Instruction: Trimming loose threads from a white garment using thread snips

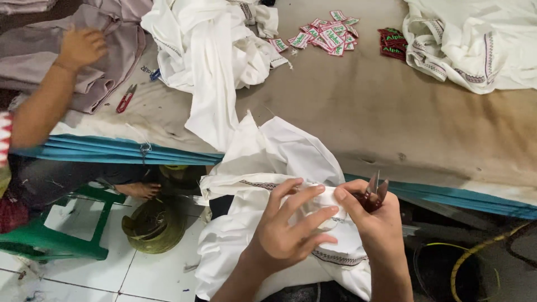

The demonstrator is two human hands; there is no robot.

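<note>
So the right hand [376, 221] is curled tight round a pair of small thread snips [375, 189], dark red handle buried in the palm and the two metal blades poking up, a bit apart. Right next to it the left hand [291, 226] pinches a fold of the white garment [263, 168], fingers pressed together on the cloth, holding it taut just beside the blades. The garment sits in the lap and drapes down off the table edge, with a dark embroidered trim running along its hem.

As for progress, I'd say it's mid-trim on this piece: blades aren't on the cloth right now and I can't make out any loose thread, too small to tell. There's a heap of white garments [210, 53] on the worn table [391, 123] and another pile [475, 39] far right; no way to know which are finished. A scatter of woven labels [327, 36] lies loose between them. At the far left, another person's hand [81, 47] rests on greyish cloth [72, 67], with spare red snips [126, 98] nearby.
</note>
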